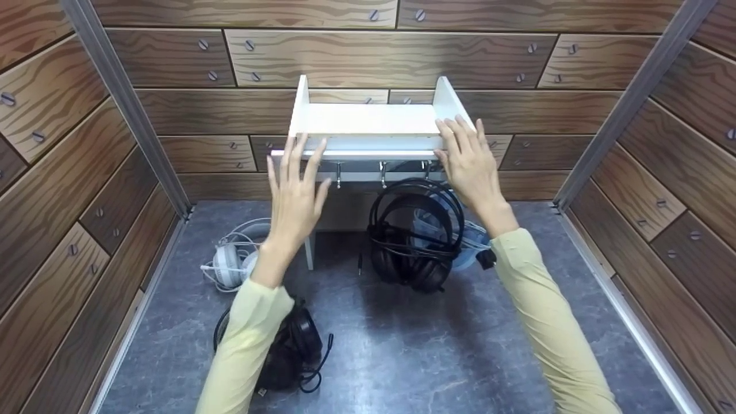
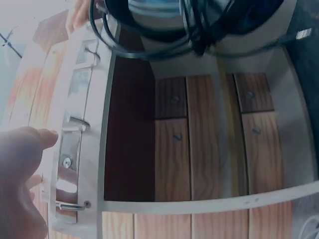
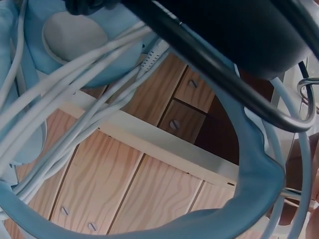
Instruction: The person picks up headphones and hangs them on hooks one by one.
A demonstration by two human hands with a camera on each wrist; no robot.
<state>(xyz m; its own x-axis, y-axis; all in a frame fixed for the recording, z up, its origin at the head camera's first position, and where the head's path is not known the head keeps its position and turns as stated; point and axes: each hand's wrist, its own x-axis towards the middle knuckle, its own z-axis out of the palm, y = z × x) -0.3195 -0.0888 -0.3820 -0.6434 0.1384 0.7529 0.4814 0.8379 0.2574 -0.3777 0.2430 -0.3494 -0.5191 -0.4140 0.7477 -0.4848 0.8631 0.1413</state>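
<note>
A white shelf rack (image 1: 368, 119) stands at the back, with metal hooks (image 1: 338, 174) along its front. My left hand (image 1: 294, 201) is at the rack's left front corner, its fingers straight and spread. At the right end, my right hand (image 1: 472, 169) has its fingers extended over the side panel and front edge. Black headphones (image 1: 397, 253) with a looped cable hang below the right part of the hook row. Behind them are light-blue headphones (image 3: 261, 174) with pale cables (image 3: 75, 97), partly hidden in the head view. The left wrist view shows my left thumb (image 2: 37, 137) beside the hook strip.
White headphones (image 1: 228, 265) with a cable lie on the grey floor (image 1: 391, 356) left of the rack. Nearer, a black headset (image 1: 293, 345) with a boom microphone lies partly under my left sleeve. Wood-patterned walls (image 1: 379, 57) enclose three sides, with metal posts (image 1: 132, 109) at the corners.
</note>
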